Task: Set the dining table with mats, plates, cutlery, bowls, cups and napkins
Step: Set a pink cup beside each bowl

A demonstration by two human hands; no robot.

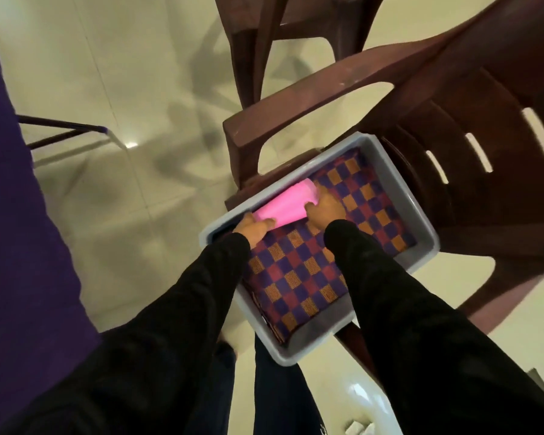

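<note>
While the cup [281,205] lay on its side across the mats [311,262], left hand [254,229] gripped its near end, right hand [325,211] clasped its far side.

Single head-worn wide-angle view, aimed steeply downward and slightly forward from above the person's own arms. Both black sleeves run up from the lower edge to the frame's centre, close to the lens. A grey tray [421,211] on a brown chair [471,196] sits near centre; pale floor tiles [113,89] fill the upper left. Edges bend with lens distortion.
</note>
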